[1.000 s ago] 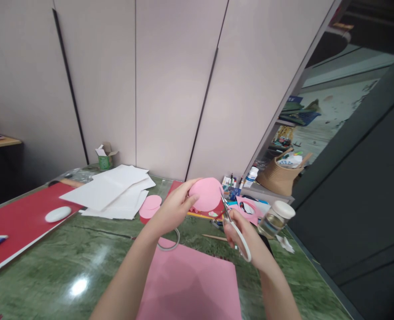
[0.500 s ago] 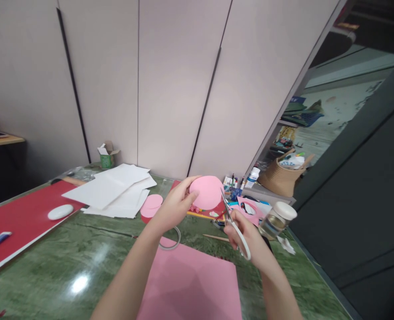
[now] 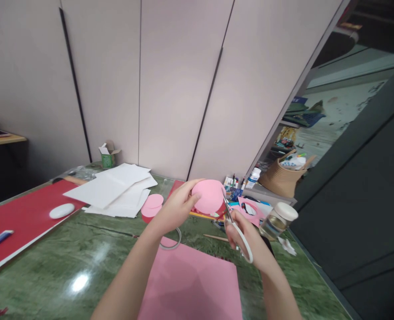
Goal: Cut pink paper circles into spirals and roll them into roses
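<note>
A pink paper circle is pinched at its left edge by my left hand, thumb on the near face. My right hand grips white-handled scissors, their blades pointing up at the circle's right edge. Whether the blades are apart there is too small to tell. Below both hands lies a large pink sheet on the green table. Left of my left hand are several pink paper discs, and a grey tape ring sits partly behind my left forearm.
White paper sheets and a red board with a white mouse-shaped object lie on the left. On the right stand a lidded jar, a pink sheet with a round hole and a woven basket. A wooden stick lies mid-table.
The pink circle has dropped slightly and shifted a little to the right with my left hand. The scissors stay at its right edge. The whole view has shifted very slightly.
</note>
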Demonstrator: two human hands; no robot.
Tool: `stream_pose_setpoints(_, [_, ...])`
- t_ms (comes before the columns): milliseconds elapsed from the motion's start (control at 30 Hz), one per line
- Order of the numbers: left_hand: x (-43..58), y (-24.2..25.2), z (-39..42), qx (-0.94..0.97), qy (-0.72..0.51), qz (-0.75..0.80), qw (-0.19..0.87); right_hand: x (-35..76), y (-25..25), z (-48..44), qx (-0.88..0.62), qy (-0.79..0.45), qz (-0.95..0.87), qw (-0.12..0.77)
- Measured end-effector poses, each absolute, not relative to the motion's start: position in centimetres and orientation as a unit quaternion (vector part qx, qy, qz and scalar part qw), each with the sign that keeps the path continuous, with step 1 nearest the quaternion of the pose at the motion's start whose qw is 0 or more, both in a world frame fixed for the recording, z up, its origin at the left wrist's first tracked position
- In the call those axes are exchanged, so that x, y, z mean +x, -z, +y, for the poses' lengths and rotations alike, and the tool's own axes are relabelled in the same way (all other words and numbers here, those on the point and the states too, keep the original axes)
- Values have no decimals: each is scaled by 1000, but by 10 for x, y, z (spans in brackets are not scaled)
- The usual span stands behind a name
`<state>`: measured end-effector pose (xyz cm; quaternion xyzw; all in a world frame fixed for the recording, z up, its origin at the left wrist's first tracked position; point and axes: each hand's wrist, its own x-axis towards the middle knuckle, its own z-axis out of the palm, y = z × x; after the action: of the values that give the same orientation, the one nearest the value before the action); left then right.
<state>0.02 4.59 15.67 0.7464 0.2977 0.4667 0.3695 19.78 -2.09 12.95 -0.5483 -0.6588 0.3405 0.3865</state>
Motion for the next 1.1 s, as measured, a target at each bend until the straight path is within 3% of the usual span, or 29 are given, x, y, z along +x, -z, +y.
stream_pose_setpoints(733, [-4, -161, 46, 727, -485, 315, 369, 202, -124, -18, -541, -370, -649, 388])
stream_pose_setpoints(1100, [7, -150, 48, 714, -481, 277, 427, 204, -119, -15, -540, -339, -658, 401])
